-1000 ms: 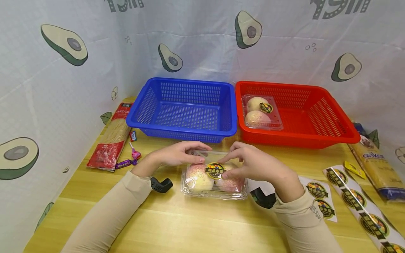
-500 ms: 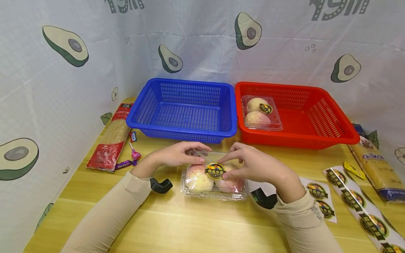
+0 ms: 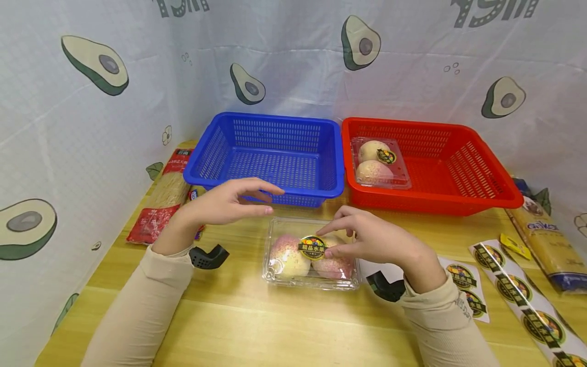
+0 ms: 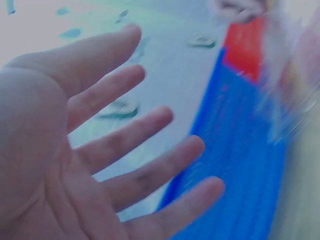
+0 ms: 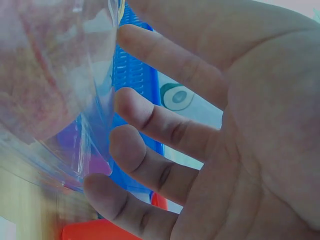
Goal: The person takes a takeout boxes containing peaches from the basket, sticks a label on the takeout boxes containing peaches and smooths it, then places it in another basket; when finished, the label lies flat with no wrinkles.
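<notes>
A clear plastic clamshell box [image 3: 312,284] lies on the table in the head view, its lid down over two peaches [image 3: 290,262]. A round black-and-gold sticker [image 3: 313,248] sits on the lid's middle. My right hand [image 3: 373,239] has its thumb and fingertips at the sticker's right edge; in the right wrist view the loosely bent fingers [image 5: 131,145] touch the clear lid. My left hand [image 3: 224,202] hovers up and left of the box, in front of the blue basket. Its fingers [image 4: 150,175] are spread and hold nothing.
A blue basket [image 3: 261,186] and a red basket [image 3: 440,200] stand side by side behind; the red one holds another stickered peach box [image 3: 380,163]. Noodles [image 3: 165,196] and candies lie left. Sticker sheets [image 3: 513,285] and a yellow pasta bag [image 3: 548,229] lie right.
My left hand has come off the box's lid and moved up and to the left. My right hand stays at the sticker, and the box has not moved.
</notes>
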The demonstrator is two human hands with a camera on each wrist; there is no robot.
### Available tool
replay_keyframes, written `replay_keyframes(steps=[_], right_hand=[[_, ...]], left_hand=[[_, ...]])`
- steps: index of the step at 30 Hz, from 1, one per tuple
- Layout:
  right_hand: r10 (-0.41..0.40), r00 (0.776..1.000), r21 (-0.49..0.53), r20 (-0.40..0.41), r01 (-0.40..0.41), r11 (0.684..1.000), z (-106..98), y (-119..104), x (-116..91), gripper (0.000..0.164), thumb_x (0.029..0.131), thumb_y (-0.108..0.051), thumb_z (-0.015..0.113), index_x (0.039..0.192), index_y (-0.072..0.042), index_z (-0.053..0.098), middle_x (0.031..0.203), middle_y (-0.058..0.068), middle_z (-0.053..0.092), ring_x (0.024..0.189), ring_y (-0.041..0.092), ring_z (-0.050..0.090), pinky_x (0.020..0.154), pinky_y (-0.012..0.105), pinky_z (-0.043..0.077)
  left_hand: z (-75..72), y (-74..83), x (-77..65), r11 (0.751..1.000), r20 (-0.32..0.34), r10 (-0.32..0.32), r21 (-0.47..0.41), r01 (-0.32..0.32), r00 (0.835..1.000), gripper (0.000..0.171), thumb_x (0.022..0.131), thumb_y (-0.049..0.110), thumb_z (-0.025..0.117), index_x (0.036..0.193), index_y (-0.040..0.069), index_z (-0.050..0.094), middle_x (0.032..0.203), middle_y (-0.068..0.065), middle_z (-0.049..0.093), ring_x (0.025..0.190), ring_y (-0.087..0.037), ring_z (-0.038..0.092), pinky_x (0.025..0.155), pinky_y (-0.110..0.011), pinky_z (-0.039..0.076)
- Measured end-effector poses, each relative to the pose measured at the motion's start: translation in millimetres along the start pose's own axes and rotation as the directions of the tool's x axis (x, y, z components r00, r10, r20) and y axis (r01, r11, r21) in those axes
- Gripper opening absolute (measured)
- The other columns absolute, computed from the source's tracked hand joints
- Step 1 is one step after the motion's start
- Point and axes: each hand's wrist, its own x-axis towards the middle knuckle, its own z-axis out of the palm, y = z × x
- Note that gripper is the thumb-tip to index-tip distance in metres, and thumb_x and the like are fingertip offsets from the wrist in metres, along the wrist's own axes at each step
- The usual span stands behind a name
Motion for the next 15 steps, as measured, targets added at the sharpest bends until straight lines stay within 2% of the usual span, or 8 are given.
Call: replay_keyframes(steps=[3, 5, 7, 9, 12, 14, 15], right_hand=[[0.002, 1.000, -0.004, 0.000, -0.002, 1.000, 1, 0, 0, 0.033, 0.087, -0.036, 0.080, 0.118, -0.024, 0.076, 0.096, 0.000, 0.053, 0.083, 0.018, 0.050, 0.068, 0.030, 0.044], [0.001, 1.000, -0.009, 0.000, -0.001, 1.000, 1, 0, 1, 0.032, 0.087, -0.035, 0.080, 0.118, -0.025, 0.076, 0.095, 0.000, 0.052, 0.082, 0.018, 0.049, 0.068, 0.031, 0.044], [0.000, 1.000, -0.011, -0.001, 0.000, 1.000, 1, 1, 1, 0.032, 0.087, -0.035, 0.080, 0.117, -0.025, 0.076, 0.095, 0.000, 0.052, 0.082, 0.018, 0.049, 0.069, 0.031, 0.044], [0.000, 1.000, -0.010, -0.003, -0.001, 1.000, 1, 1, 1, 0.031, 0.087, -0.034, 0.081, 0.116, -0.025, 0.076, 0.095, -0.001, 0.052, 0.083, 0.018, 0.049, 0.070, 0.032, 0.044], [-0.002, 1.000, -0.006, -0.017, 0.002, 1.000, 2, 1, 2, 0.031, 0.085, -0.034, 0.083, 0.114, -0.025, 0.076, 0.095, 0.000, 0.052, 0.085, 0.018, 0.049, 0.071, 0.033, 0.045], [-0.006, 0.999, -0.001, -0.032, 0.006, 1.000, 2, 2, 2, 0.031, 0.083, -0.034, 0.084, 0.112, -0.025, 0.076, 0.094, 0.002, 0.050, 0.085, 0.019, 0.048, 0.070, 0.032, 0.044], [-0.010, 0.999, 0.003, -0.040, 0.010, 1.000, 3, 2, 3, 0.032, 0.082, -0.034, 0.085, 0.111, -0.024, 0.076, 0.094, 0.003, 0.049, 0.085, 0.020, 0.047, 0.070, 0.032, 0.043]], left_hand=[[-18.3, -0.5, -10.7, 1.000, -0.151, -0.025, -0.010, 0.024, 0.988, 0.038, 0.099, 0.020, 0.068, 0.136, 0.015, 0.063, 0.138, -0.001, 0.059, 0.117, -0.019, 0.062, 0.091, -0.037, 0.054], [-29.4, -3.9, -17.3, 0.999, -0.262, -0.036, -0.025, 0.030, 0.965, 0.037, 0.099, 0.018, 0.068, 0.135, 0.012, 0.063, 0.138, -0.003, 0.059, 0.115, -0.019, 0.063, 0.087, -0.034, 0.054], [-39.2, -7.8, -23.5, 0.998, -0.367, -0.062, -0.039, 0.051, 0.928, 0.035, 0.099, 0.018, 0.068, 0.133, 0.011, 0.064, 0.137, -0.006, 0.059, 0.115, -0.021, 0.062, 0.086, -0.031, 0.054], [-48.0, -13.0, -28.9, 0.994, -0.470, -0.108, -0.053, 0.094, 0.876, 0.036, 0.098, 0.020, 0.069, 0.132, 0.011, 0.064, 0.137, -0.007, 0.058, 0.116, -0.024, 0.061, 0.086, -0.031, 0.053], [-58.8, -22.2, -35.3, 0.978, -0.601, -0.202, -0.080, 0.193, 0.773, 0.043, 0.096, 0.029, 0.072, 0.134, 0.013, 0.064, 0.139, -0.007, 0.056, 0.123, -0.027, 0.055, 0.094, -0.035, 0.050], [-63.8, -29.8, -38.3, 0.960, -0.654, -0.265, -0.106, 0.261, 0.708, 0.051, 0.093, 0.036, 0.074, 0.138, 0.014, 0.061, 0.142, -0.008, 0.054, 0.126, -0.030, 0.051, 0.098, -0.042, 0.047], [-66.0, -34.2, -39.5, 0.953, -0.666, -0.284, -0.116, 0.281, 0.689, 0.055, 0.093, 0.037, 0.075, 0.141, 0.014, 0.059, 0.144, -0.009, 0.052, 0.129, -0.032, 0.048, 0.100, -0.045, 0.044]])
